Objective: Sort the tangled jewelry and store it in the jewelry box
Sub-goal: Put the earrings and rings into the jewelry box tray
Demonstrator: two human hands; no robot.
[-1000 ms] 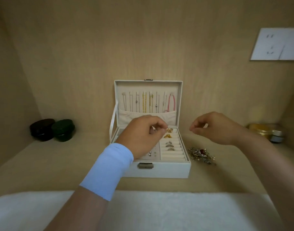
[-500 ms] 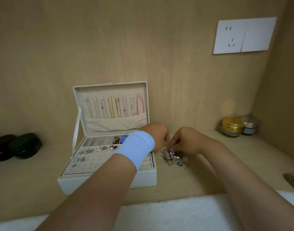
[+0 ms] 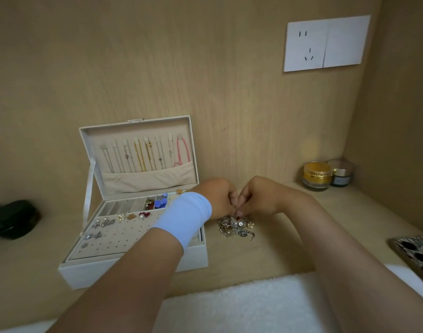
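Observation:
A white jewelry box (image 3: 90, 272) stands open at centre left, with necklaces hung in its lid and earrings pinned on its tray. Just right of the box lies a tangled pile of jewelry (image 3: 235, 227) on the wooden shelf. My left hand (image 3: 217, 198), with a pale blue wristband, and my right hand (image 3: 258, 195) meet over the top of the pile. Both sets of fingertips are curled down and pinch pieces at the pile's upper edge. Which piece each hand holds is hidden by the fingers.
Two small jars (image 3: 317, 175) stand at the back right corner. Dark cases (image 3: 12, 218) lie at the far left. A patterned phone (image 3: 417, 254) sits at the right edge. A white fluffy cloth (image 3: 241, 306) covers the front. A wall socket (image 3: 325, 43) is above.
Both hands left the box's ring rolls and came down to the tangled pile on the right. The view has shifted right, and the fingertips now close on the pile.

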